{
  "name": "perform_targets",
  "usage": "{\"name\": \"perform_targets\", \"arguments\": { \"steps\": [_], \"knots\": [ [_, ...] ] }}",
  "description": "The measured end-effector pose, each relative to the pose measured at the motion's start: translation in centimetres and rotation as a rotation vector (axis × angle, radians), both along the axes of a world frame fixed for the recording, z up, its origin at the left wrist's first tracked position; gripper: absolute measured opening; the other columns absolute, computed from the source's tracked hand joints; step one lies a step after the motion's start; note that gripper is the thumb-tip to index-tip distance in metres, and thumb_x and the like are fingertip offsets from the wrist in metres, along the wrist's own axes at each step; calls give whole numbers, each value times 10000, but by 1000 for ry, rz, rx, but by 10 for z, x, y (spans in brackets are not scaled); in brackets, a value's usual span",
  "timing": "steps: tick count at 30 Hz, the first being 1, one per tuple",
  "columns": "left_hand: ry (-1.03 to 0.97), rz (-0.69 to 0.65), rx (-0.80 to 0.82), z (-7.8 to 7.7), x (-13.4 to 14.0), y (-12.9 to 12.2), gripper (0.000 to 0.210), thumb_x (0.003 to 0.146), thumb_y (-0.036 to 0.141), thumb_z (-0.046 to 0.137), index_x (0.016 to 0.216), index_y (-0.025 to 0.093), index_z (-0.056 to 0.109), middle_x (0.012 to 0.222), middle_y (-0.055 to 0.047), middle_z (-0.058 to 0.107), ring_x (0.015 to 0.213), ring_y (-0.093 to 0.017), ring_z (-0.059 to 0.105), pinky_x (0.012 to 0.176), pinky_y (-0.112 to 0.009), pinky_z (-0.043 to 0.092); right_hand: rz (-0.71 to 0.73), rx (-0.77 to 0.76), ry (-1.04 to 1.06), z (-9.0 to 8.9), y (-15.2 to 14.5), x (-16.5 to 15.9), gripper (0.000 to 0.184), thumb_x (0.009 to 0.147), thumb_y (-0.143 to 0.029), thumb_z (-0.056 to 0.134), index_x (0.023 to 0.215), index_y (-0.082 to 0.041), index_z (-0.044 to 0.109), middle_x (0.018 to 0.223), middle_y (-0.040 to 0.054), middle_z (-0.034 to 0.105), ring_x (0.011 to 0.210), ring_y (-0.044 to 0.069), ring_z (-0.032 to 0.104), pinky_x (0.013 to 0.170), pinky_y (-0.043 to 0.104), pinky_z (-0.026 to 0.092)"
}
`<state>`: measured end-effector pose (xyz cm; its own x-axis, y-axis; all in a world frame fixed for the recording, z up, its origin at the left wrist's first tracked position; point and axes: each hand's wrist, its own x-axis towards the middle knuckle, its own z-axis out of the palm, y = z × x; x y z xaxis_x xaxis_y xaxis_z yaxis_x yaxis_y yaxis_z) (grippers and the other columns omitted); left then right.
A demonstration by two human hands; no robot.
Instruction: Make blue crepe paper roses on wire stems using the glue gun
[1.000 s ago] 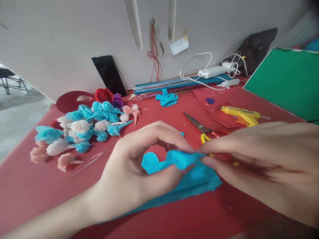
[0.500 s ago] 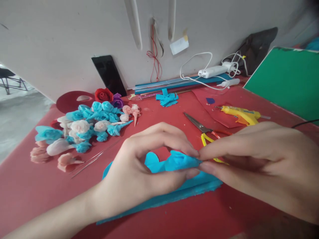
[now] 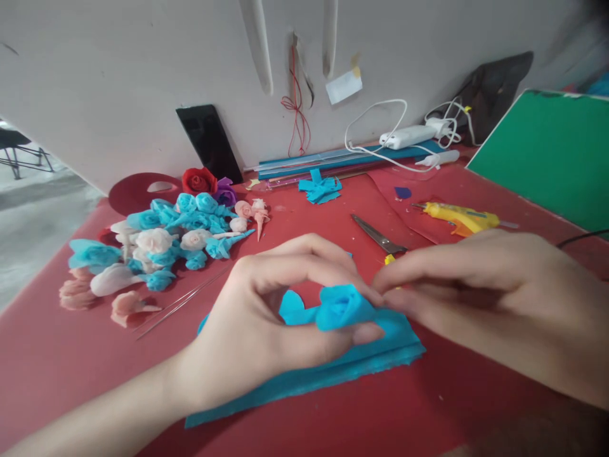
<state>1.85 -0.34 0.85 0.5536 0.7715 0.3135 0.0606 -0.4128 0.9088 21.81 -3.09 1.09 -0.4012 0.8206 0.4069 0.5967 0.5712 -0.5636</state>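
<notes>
Between the thumb and fingers of my left hand is a blue crepe-paper rose, its layered centre turned toward me. My right hand is just to the right of it, thumb and forefinger drawn nearly together against my left fingertips. Whatever those right fingers pinch is hidden. Under both hands lies a folded stack of blue crepe paper. A rounded blue paper piece shows inside the curve of my left hand. Scissors lie behind the right hand, which covers most of their handles.
A heap of paper flowers sits at the left, beside thin wires. A yellow glue gun is at the right, near a green board. Blue paper strips, a phone and a white power strip are at the back.
The rose has turned, so its open centre shows more and its pointed end is less visible. My right fingers have shifted slightly up, away from that end. The left hand stays nearly in place.
</notes>
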Motion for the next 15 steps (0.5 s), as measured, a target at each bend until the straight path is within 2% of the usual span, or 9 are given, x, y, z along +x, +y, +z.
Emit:
{"name": "perform_targets", "arguments": {
  "steps": [4,6,9,12,15],
  "knots": [
    [-8,44,15,1,-1,1,171,640,110,775,727,240,707,772,32,652,715,-113,621,680,-191,555,-21,-206,175,3,17,11,171,892,-306,521,889,-281,690,611,-44,619,472,57,545,321,101,329],
    [-14,63,10,-1,-2,2,160,629,109,782,706,225,704,758,32,646,699,-106,618,665,-176,553,17,-339,337,2,28,18,153,885,-271,539,908,-275,691,611,-46,601,503,46,541,403,85,404],
    [-55,73,10,-5,-2,4,126,632,111,782,674,193,696,736,35,636,672,-84,614,653,-145,547,81,-531,547,1,41,24,153,868,-188,542,879,-223,691,738,-21,658,632,58,608,565,105,502],
    [-114,62,-10,-10,-2,8,96,680,119,756,700,192,697,744,36,638,688,-81,621,664,-143,552,131,-648,593,1,47,27,156,882,-180,532,924,-209,680,836,2,690,735,82,651,624,126,526],
    [-156,38,-75,-16,-1,12,74,715,153,740,727,217,704,766,41,644,733,-89,635,685,-151,561,152,-654,544,3,44,25,134,883,-196,551,931,-196,676,847,5,698,751,77,658,649,115,526]
  ]
}}
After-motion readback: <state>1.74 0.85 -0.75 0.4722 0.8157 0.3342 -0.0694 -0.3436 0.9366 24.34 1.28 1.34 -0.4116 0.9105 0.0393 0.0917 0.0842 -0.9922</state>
